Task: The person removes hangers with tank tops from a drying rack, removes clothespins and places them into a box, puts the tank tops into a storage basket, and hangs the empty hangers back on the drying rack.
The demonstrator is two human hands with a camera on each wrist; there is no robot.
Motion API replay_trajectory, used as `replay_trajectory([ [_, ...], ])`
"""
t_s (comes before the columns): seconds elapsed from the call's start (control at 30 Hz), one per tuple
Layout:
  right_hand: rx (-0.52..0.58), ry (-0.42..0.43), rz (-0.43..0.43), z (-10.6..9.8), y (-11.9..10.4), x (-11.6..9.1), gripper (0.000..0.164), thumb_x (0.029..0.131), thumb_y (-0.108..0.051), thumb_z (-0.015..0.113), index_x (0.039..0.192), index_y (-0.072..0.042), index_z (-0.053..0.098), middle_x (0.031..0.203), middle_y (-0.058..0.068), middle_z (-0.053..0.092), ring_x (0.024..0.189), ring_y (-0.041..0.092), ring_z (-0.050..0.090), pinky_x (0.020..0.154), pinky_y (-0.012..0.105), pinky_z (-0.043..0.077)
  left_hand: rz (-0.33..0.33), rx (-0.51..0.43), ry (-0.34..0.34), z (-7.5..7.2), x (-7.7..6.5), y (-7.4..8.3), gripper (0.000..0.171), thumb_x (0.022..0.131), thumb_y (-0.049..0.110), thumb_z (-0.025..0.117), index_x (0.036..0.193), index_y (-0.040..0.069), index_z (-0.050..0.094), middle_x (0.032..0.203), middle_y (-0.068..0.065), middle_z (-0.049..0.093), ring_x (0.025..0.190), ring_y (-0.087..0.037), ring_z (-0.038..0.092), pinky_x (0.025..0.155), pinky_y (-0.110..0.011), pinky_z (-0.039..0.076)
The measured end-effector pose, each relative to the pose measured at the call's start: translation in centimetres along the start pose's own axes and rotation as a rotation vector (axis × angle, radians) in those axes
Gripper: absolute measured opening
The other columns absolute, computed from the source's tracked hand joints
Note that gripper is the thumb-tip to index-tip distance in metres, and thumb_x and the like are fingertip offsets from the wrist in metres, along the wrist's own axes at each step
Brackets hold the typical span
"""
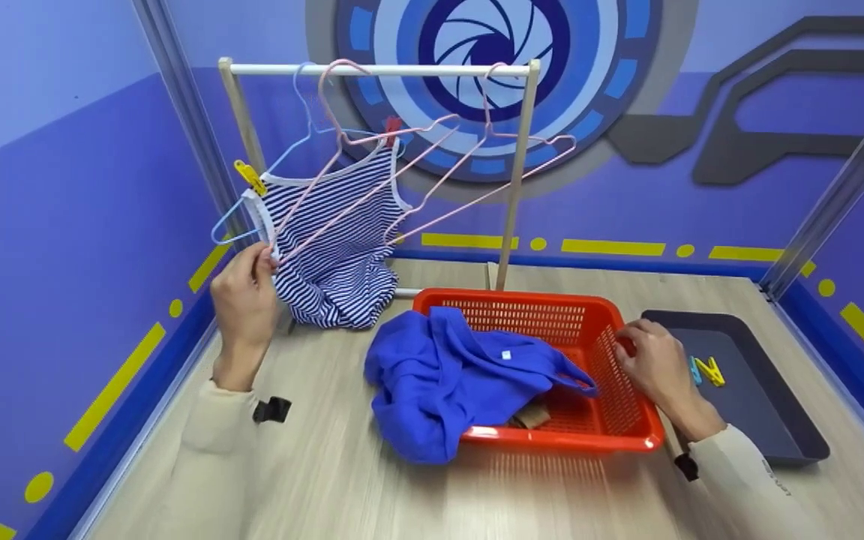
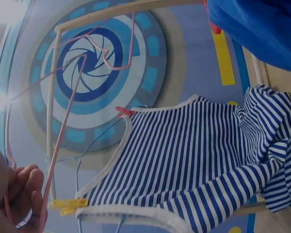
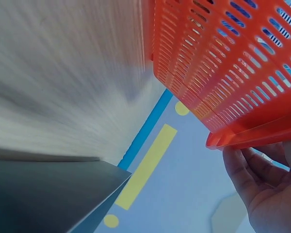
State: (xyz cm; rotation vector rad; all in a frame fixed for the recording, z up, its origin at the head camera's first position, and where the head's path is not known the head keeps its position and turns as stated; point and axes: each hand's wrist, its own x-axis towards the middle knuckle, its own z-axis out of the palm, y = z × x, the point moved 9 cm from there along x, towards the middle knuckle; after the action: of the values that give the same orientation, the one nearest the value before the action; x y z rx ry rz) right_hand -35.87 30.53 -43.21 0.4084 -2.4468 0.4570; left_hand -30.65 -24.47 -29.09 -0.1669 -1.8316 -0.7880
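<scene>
My left hand (image 1: 243, 292) pinches the lower left corner of a pink hanger (image 1: 342, 138) whose hook is at the rail. Just behind it, a blue-and-white striped top (image 1: 327, 289) hangs from a light blue hanger (image 1: 289, 150), with a yellow clothespin (image 1: 250, 177) and a red clothespin (image 1: 393, 129) at its shoulders. My right hand (image 1: 653, 360) grips the right rim of a red basket (image 1: 563, 437); the right wrist view has its fingers (image 3: 242, 174) curled at that rim. A blue garment (image 1: 447, 375) lies in the basket and spills over its left side.
A wooden rack with a white rail (image 1: 432, 70) stands at the back, a second pink hanger (image 1: 488, 131) on its right end. Right of the basket sits a dark tray (image 1: 747, 405) with a yellow clothespin (image 1: 711, 371) and a light blue one (image 1: 694, 370). Walls enclose the table.
</scene>
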Motion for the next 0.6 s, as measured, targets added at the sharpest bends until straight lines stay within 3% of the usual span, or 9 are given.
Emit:
replay_trajectory([
  [0.1,0.001,-0.003,0.007,0.1,0.0,0.0,0.013,0.08,-0.005,0.072,0.089,0.004,0.072,0.093,0.02,0.068,0.083,0.036,0.066,0.075,0.054,0.056,-0.018,-0.008,-0.032,1.7,0.7,0.3,0.021,0.1,0.007,0.055,0.095,-0.008,0.069,0.077,-0.02,0.069,0.069,-0.033,0.066,0.067,-0.043,0.051],
  [0.3,0.003,0.024,-0.012,-0.1,-0.1,0.0,0.012,0.078,-0.003,0.073,0.088,0.004,0.072,0.091,0.02,0.069,0.082,0.036,0.066,0.073,0.054,0.056,-0.038,-0.029,-0.106,5.4,2.0,1.0,0.022,0.1,0.009,0.054,0.092,-0.005,0.068,0.077,-0.018,0.069,0.07,-0.033,0.067,0.068,-0.044,0.052],
  [0.6,-0.017,0.033,-0.006,-0.2,-0.2,-0.1,0.01,0.078,-0.004,0.073,0.086,0.003,0.072,0.089,0.018,0.068,0.08,0.034,0.066,0.071,0.052,0.056,-0.052,0.005,-0.175,9.8,2.7,1.9,0.021,0.099,0.01,0.054,0.092,-0.002,0.069,0.077,-0.017,0.07,0.072,-0.036,0.066,0.07,-0.048,0.05],
])
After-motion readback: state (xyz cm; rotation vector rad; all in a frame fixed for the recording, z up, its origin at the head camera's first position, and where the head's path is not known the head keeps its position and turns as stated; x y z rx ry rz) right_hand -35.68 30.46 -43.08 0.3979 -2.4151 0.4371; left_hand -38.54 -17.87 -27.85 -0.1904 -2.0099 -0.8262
